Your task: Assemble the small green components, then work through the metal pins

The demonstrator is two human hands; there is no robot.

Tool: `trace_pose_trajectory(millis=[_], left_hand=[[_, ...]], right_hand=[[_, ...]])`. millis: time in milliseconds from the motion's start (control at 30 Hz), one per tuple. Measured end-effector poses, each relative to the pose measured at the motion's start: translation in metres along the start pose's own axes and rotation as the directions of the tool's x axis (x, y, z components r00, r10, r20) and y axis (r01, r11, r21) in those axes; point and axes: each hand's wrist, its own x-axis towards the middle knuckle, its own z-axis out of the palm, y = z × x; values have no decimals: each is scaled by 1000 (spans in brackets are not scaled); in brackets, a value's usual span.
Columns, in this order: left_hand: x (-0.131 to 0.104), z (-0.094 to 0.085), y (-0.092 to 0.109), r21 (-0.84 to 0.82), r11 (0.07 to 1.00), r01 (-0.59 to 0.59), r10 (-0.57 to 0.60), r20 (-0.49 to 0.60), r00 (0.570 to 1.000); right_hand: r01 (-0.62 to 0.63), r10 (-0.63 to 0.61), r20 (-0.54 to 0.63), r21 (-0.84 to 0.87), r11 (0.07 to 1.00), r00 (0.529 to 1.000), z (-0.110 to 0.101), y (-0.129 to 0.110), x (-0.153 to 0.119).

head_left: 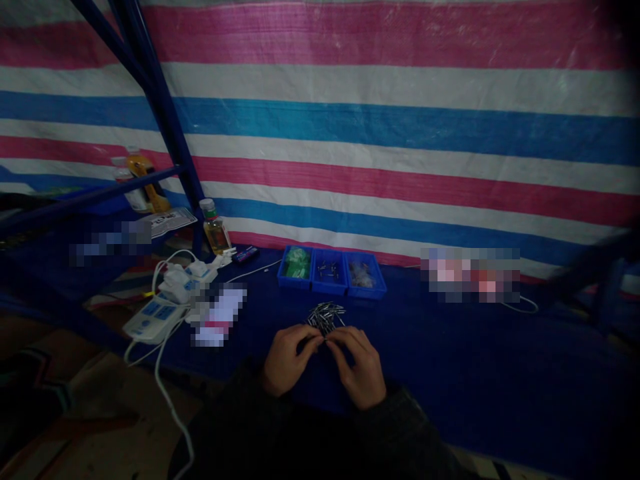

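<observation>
A heap of thin, shiny metal pieces lies on the blue table, just beyond my fingertips. My left hand and my right hand meet at the near edge of this heap, each with thumb and forefinger pinched. Whatever sits between the fingertips is too small and dark to make out. Behind the heap stand joined blue trays: the left tray has a green bundle in it, the middle tray a few thin metal pieces, and the right tray small pieces that look clear or greyish.
At the left lie white power strips with plugs and trailing cables, near a blurred-out phone-like object. A bottle stands by the blue metal frame. Striped sheeting closes off the back. A blurred patch lies at right.
</observation>
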Motion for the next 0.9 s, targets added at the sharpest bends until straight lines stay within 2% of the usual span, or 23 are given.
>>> trace_pose_trajectory(millis=[233, 900], left_hand=[[-1, 0, 1, -18, 1000, -23, 23, 27, 999], [-1, 1, 1, 24, 999, -35, 35, -22, 999]], right_hand=[[-11, 11, 7, -17, 1000, 1000, -2, -3, 2], [-46, 47, 22, -44, 998, 999, 0, 3, -1]])
